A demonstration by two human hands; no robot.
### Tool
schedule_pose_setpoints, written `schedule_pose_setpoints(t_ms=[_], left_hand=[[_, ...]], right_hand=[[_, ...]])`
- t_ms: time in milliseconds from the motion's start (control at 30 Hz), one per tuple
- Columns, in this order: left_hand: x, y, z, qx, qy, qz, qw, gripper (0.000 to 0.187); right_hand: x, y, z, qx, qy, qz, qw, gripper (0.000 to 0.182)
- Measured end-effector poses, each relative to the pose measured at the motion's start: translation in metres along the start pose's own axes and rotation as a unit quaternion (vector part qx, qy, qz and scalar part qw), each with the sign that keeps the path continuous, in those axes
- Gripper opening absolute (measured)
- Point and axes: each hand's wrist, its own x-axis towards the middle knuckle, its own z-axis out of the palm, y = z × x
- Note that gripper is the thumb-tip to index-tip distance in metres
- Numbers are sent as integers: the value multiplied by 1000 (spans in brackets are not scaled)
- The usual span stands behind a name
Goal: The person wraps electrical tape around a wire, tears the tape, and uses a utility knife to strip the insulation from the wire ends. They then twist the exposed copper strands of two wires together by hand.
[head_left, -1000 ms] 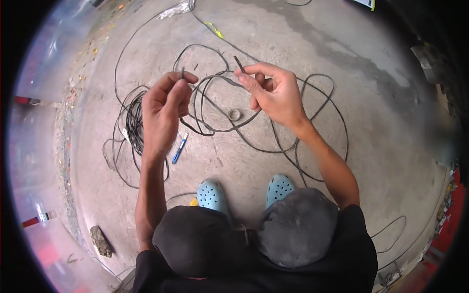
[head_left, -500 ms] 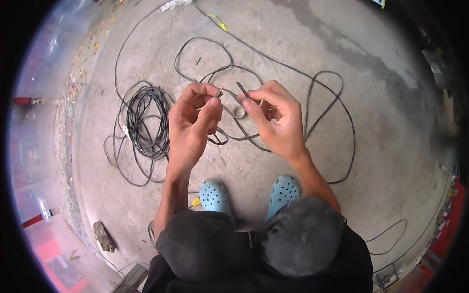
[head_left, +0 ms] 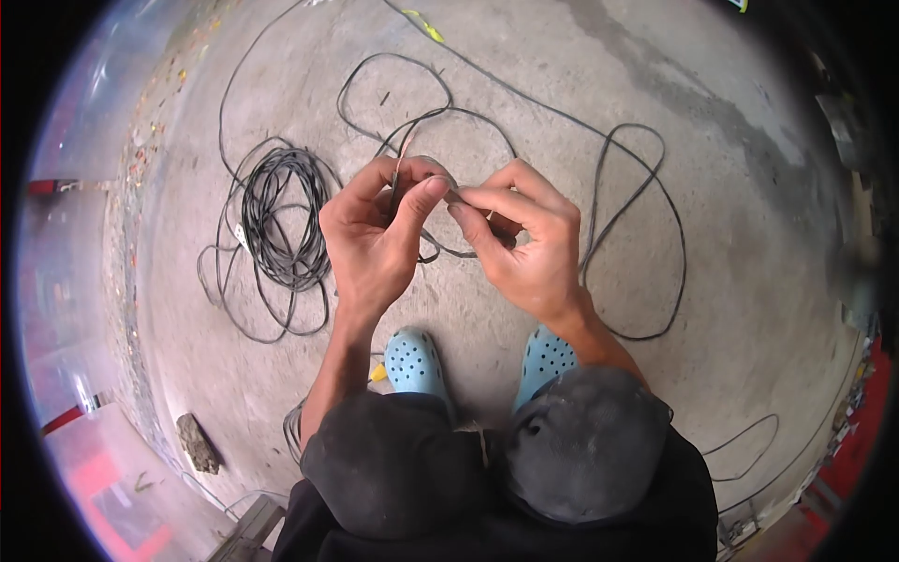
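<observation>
Near the centre of the head view, my left hand (head_left: 379, 229) is closed on a dark cable, with a bare copper-coloured wire end (head_left: 405, 142) sticking up above its fingers. My right hand (head_left: 524, 234) is closed too, its thumb and index finger pinching the dark cable (head_left: 453, 196) just beside the left fingertips. The two hands almost meet there, and the fingers hide much of the held part. Loose loops of black cable (head_left: 449, 105) lie on the floor behind and beyond both hands.
A thick coil of black cable (head_left: 272, 225) lies on the concrete floor at the left. Another cable loop (head_left: 681, 248) is at the right. Below are two light blue clogs (head_left: 414, 363) and a small yellow object (head_left: 377, 373). A rough stone (head_left: 197, 444) sits at lower left.
The hands have come closer together, the left moving slightly right. The cable end that stuck up from my right hand is no longer visible. The roll ring between the hands is now hidden.
</observation>
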Motion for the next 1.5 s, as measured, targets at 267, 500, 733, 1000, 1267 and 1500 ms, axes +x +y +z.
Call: schedule_pose_setpoints(t_ms=[267,500,733,1000,1267,1500], left_hand=[[-2,-7,-17,49,-41,-36,997,21],[-5,-9,-16,-217,-82,-70,970,14],[-7,-16,-18,-114,-81,-82,987,9],[-10,-15,0,-15,-59,-72,996,14],[-5,-19,-19,17,-29,-111,993,18],[2,-32,-22,4,-67,-36,997,37]], right_hand=[[-7,0,3,19,4,45,999,9],[-10,10,1,41,27,65,997,11],[-12,9,-7,56,20,103,993,18],[-20,23,-8,158,-42,163,973,19],[-20,29,-17,286,-129,282,907,26],[-19,32,-26,194,-89,292,932,26]])
